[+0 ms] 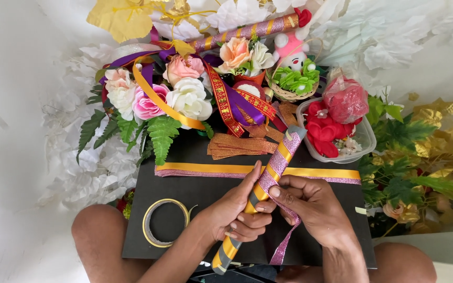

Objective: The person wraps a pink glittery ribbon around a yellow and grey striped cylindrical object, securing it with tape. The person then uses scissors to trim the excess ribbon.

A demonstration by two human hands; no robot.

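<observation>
Pink glitter ribbon (pixel 284 243) winds round the stick (pixel 268 181), which slants up-right from the left hand (pixel 237 212) gripping it; right hand (pixel 313 207) pinches the ribbon beside it.

tub (pixel 365 137) — clear plastic, rounded rectangle | right of black board, beside green leaves | holds red petals, red mesh bundle — no labels, signs, screens

Probably a home craft corner on the floor. Fake flowers (pixel 184 97), ribbons (pixel 226 102) and a tape roll (pixel 164 222) crowd a black board (pixel 195 188). The board rests across bare knees (pixel 98 230).
</observation>
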